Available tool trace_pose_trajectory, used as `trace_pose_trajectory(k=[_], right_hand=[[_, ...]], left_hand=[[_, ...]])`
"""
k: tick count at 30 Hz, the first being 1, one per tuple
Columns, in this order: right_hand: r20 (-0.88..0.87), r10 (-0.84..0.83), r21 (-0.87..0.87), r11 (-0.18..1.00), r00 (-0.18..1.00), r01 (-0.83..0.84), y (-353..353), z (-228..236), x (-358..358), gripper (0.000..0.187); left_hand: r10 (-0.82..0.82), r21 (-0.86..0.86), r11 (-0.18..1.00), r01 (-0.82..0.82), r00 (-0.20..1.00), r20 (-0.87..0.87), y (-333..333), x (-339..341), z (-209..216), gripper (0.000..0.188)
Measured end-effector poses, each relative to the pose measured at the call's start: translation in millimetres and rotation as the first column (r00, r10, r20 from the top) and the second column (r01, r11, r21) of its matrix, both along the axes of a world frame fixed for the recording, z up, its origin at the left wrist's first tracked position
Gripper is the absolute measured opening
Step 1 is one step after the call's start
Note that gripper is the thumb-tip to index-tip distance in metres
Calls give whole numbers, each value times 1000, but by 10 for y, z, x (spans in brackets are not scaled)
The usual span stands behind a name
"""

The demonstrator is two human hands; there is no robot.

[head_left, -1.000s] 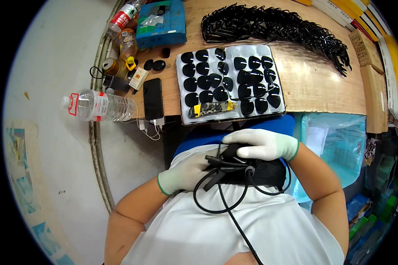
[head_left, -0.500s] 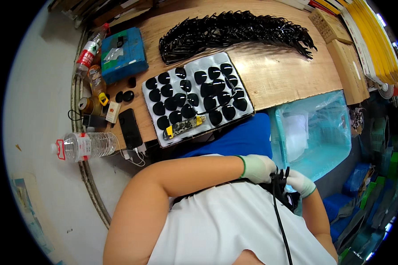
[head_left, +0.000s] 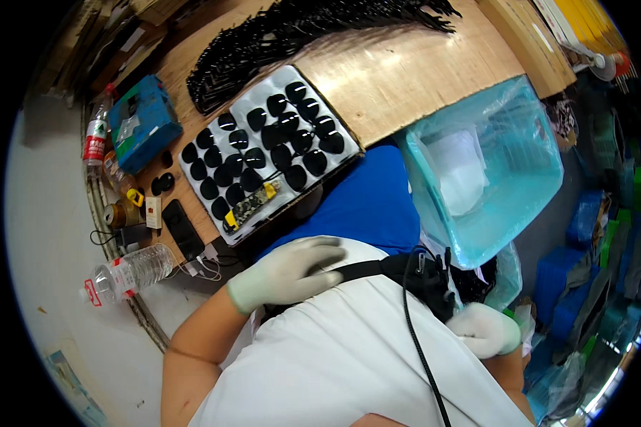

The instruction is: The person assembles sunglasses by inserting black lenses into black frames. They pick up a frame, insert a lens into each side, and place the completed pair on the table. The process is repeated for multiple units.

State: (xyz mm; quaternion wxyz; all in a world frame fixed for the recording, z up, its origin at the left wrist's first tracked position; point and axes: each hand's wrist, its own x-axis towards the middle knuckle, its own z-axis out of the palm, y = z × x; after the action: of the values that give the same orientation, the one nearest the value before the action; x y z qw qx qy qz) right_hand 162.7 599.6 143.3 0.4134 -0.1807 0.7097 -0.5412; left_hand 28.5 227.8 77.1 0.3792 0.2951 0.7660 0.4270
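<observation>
My left hand (head_left: 292,274), in a white glove with a pale green cuff, lies with its fingers apart over my white shirt, by a black waist strap (head_left: 360,270). My right hand (head_left: 488,334), gloved too, is beside my hip with its fingers curled in; what it holds, if anything, is hidden. Between the hands sits a black waist pouch (head_left: 420,277), and a black cord (head_left: 418,349) runs down from it. On the table, a white-lined tray (head_left: 267,89) bears rows of dark sunglass lenses (head_left: 237,139). A patterned, yellow-ended tool (head_left: 253,205) rests on its near edge.
A plastic-lined turquoise basket (head_left: 534,171) with white sheets (head_left: 457,178) stands right of my knees. Slender black pieces (head_left: 313,35) are piled at the back. Along the left are a blue box (head_left: 146,124), a phone (head_left: 183,229) and a clear bottle (head_left: 132,272).
Both hands have left the front of the pouch: the left moved leftward and spread its fingers, the right dropped down to my hip. The view has turned, shifting the table up and left.
</observation>
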Motion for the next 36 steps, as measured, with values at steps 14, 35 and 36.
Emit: trace_pose_trajectory(k=[14, 35, 36], right_hand=[[-400, -58, -355, 930, 914, -97, -660, -20, -456, 59], [-649, -322, -213, 947, 689, 243, -332, 301, -409, 19], [-640, -389, -244, 921, 663, 305, -253, 334, -354, 19]], left_hand=[[604, -145, 795, -589, 789, 113, -841, 1123, 235, 62], [485, -190, 871, -452, 852, 198, -876, 833, 66, 78], [484, -194, 871, -451, 854, 190, -885, 836, 46, 78]])
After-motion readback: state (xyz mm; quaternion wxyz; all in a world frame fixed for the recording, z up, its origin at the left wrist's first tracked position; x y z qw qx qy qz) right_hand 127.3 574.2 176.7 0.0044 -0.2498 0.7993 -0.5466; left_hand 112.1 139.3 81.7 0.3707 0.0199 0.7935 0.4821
